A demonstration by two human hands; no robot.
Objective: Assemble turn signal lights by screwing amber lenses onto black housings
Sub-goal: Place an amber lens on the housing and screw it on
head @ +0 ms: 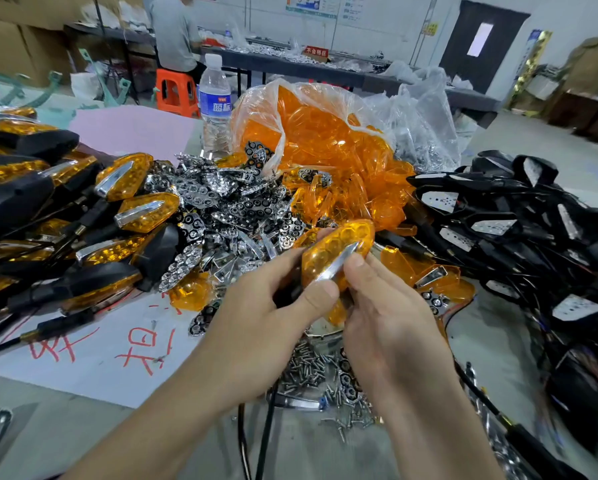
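Left hand (256,327) & right hand (391,323) both hold one amber lens (339,251), ctr frame, above the desk (83,441).
Desk is crowded: black housings (519,230) w/ wires heaped at right of frame; finished lights (48,209), amber on black, stacked at left; clear bag (325,133) spilling more amber lenses at upper ctr; chrome reflectors (228,206) piled btwn the left stack and the bag; white sheet (93,348) w/ red writing at lower left. Left hand curls round the lens's lower end, thumb on top; smth dark under it, mostly hidden. Right hand pinches the lens's chrome strip from the right. Water bottle (215,98) stands upright behind the reflectors. Loose screws (308,368) lie just below the hands, lower ctr.
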